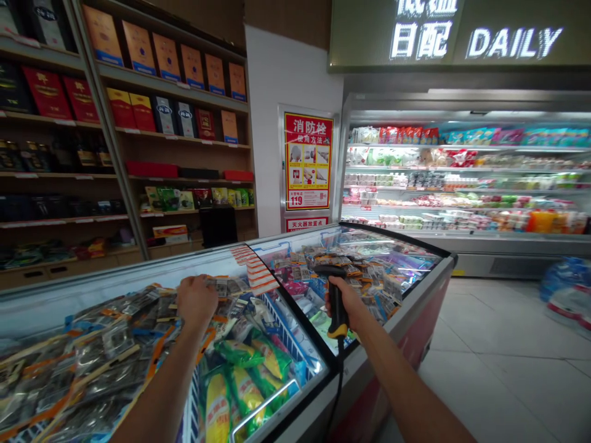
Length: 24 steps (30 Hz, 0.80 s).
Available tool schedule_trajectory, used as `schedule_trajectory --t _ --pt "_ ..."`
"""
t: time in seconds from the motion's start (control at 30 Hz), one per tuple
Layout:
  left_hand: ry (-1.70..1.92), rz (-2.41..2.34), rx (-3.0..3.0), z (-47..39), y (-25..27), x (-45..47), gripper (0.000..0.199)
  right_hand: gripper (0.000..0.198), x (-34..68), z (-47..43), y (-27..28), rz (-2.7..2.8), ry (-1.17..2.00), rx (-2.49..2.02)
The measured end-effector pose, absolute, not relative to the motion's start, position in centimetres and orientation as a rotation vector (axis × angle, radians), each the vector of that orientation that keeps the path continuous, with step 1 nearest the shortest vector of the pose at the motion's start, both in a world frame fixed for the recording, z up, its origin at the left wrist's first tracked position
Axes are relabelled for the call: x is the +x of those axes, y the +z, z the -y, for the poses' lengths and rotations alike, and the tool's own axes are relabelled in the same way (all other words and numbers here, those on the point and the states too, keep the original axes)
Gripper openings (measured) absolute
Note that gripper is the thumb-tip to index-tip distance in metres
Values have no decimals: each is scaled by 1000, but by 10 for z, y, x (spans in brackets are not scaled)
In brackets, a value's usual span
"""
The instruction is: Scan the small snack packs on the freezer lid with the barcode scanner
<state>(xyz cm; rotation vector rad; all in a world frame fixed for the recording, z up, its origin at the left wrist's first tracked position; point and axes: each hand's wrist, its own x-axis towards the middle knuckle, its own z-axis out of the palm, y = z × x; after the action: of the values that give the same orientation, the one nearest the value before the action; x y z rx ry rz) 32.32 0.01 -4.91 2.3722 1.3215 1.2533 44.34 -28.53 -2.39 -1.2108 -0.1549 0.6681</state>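
Note:
My left hand reaches onto a heap of small grey-panelled packs with orange and tan strips, lying on the freezer's left glass top. Its fingers curl away from me at the far side of the heap, so whatever is between them is hidden. My right hand grips the handle of a black and yellow barcode scanner, held over the right glass section. The scanner's head points left, and its cable hangs down the freezer front. Beyond it lies a second heap of similar packs.
The chest freezer holds green and yellow corn-like packages in a wire basket. An orange-striped sheet lies near the dividing frame. Boxed goods fill shelves at left; a chilled display and wrapped bottles stand right.

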Motion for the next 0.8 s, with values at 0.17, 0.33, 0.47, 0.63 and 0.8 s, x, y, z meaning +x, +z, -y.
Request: schedule_trajectory --t 0.17,0.33,0.47,0.63,0.8 --pt "1412 -1267 2411 18 -42 338 36 22 451 290 -27 137 662 -1217" --pt "1100 -999 2530 65 -48 403 40 23 459 298 -31 140 609 -1249" --pt "771 -799 2650 95 -64 457 43 24 467 303 -33 145 583 -1280" --pt "594 -669 2749 104 -85 498 42 25 473 310 -37 145 575 -1295" --pt "524 -636 2787 99 -97 508 33 26 476 314 -40 136 588 -1295"
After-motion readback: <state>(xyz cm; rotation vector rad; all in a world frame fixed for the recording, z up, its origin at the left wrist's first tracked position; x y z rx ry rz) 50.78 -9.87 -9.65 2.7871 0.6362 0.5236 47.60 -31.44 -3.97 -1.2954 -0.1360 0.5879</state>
